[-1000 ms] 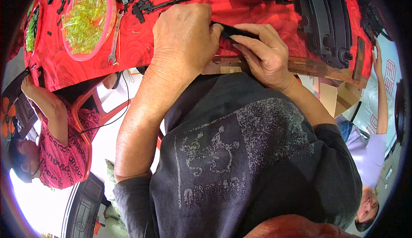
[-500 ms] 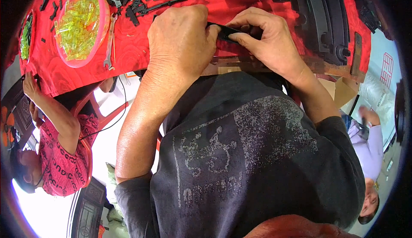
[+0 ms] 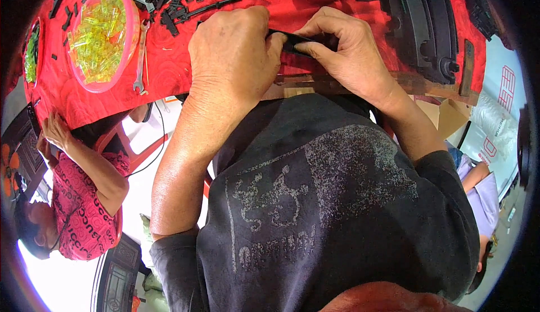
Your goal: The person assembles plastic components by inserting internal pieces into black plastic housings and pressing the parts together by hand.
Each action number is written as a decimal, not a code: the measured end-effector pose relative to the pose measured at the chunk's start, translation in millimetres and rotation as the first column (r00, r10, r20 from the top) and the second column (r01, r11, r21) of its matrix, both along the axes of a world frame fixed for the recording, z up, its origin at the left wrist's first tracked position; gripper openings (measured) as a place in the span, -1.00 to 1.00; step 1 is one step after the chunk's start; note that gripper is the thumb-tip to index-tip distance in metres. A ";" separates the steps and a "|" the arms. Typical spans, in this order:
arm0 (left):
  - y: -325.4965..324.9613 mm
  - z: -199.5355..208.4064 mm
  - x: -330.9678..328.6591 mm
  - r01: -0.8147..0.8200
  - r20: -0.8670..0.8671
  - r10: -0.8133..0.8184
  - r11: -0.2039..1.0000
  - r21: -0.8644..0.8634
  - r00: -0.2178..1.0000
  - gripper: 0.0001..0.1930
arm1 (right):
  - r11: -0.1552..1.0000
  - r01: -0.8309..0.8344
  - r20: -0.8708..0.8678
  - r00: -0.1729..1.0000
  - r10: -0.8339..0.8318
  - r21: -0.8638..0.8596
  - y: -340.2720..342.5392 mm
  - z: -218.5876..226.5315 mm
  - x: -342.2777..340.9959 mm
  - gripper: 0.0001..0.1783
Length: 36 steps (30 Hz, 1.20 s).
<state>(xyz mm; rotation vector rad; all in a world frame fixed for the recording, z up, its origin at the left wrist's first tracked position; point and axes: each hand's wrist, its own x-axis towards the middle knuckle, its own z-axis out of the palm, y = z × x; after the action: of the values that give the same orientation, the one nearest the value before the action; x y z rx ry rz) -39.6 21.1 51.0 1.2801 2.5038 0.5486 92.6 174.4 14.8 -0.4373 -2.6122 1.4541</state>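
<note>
Between my two hands, just above the near edge of the table, is a dark, narrow plastic part (image 3: 291,42). My left hand (image 3: 233,56) has its fingers curled round one end, its back toward me, hiding much of the part. The right hand (image 3: 346,50) pinches the other end between thumb and forefinger. Past my left knuckles, a heap of black plastic pieces (image 3: 174,8) lies on the red cloth (image 3: 169,67). Long black curved parts (image 3: 413,22) stand in a group to the right of my right hand.
A pink-rimmed basket (image 3: 136,28) of clear yellow pieces sits at the left, with a wrench (image 3: 140,59) beside it. A person in a pink shirt (image 3: 84,205) works at the table's left end. Another in a light purple top (image 3: 484,196) is at the right.
My hands stay on the dark part, nearly still. The person at left has lowered an arm. At right, the other person's raised hand has dropped from sight.
</note>
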 end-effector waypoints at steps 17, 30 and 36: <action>2.9 6.5 -7.1 0.077 0.073 -0.071 0.995 -0.071 0.995 -0.76 | 0.989 -0.007 0.003 1.000 0.007 0.151 -0.7 -0.7 0.0 -0.84; 3.6 9.8 -3.8 0.075 0.008 -0.074 0.990 -0.123 0.997 -0.75 | 0.998 -0.019 0.015 1.000 0.018 0.054 0.8 -2.9 -0.8 -0.83; 3.1 5.7 -3.9 0.050 0.029 -0.048 0.995 -0.084 0.998 -0.75 | 0.999 0.000 0.052 0.999 -0.002 0.032 1.1 1.3 -2.6 -0.81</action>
<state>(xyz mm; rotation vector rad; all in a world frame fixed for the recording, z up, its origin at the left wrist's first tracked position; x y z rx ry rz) -43.5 24.1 56.7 1.2900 2.4392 0.4411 90.0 175.5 16.1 -0.4793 -2.6709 1.4169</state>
